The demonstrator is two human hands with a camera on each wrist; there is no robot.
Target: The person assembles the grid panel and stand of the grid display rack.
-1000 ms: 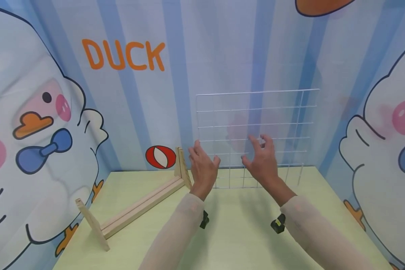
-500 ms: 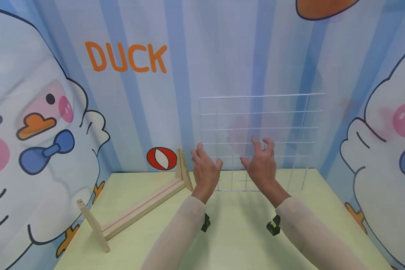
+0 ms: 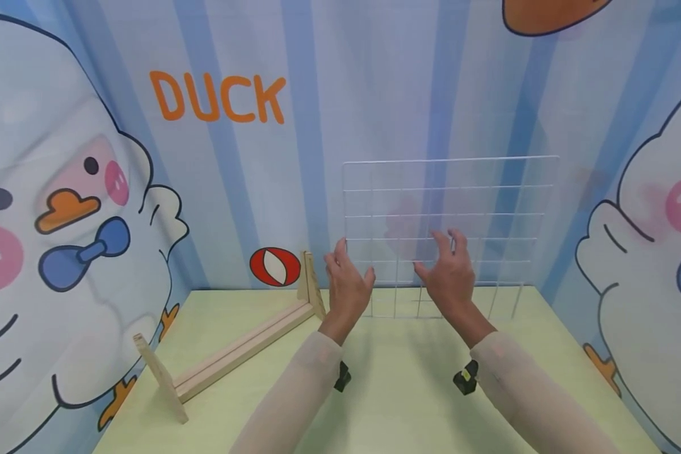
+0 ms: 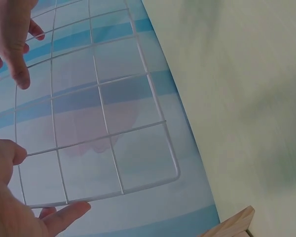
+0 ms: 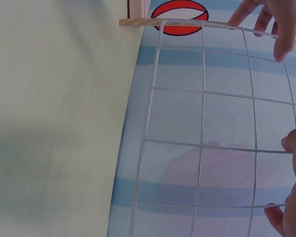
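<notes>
A white wire grid panel (image 3: 442, 215) stands nearly upright in both hands, near the back of the pale table (image 3: 397, 410). My left hand (image 3: 347, 287) grips its left edge. In the left wrist view the left thumb lies on the near side and a finger follows the edge wire (image 4: 106, 196). Right of the panel's middle, my right hand (image 3: 451, 280) holds its wires. The right wrist view shows that thumb (image 5: 291, 140) over one wire and a fingertip behind another. Whether the panel's bottom edge touches the table cannot be told.
A wooden stand (image 3: 244, 347) with two upright end pieces lies diagonally on the table's left side, its far end close to my left hand. A striped cloth backdrop (image 3: 374, 82) with duck pictures rises behind and along both sides.
The panel and both hands have shifted slightly to the right. Both hands keep their hold on the panel. The wooden stand stays in place while the head view shifts a little.
</notes>
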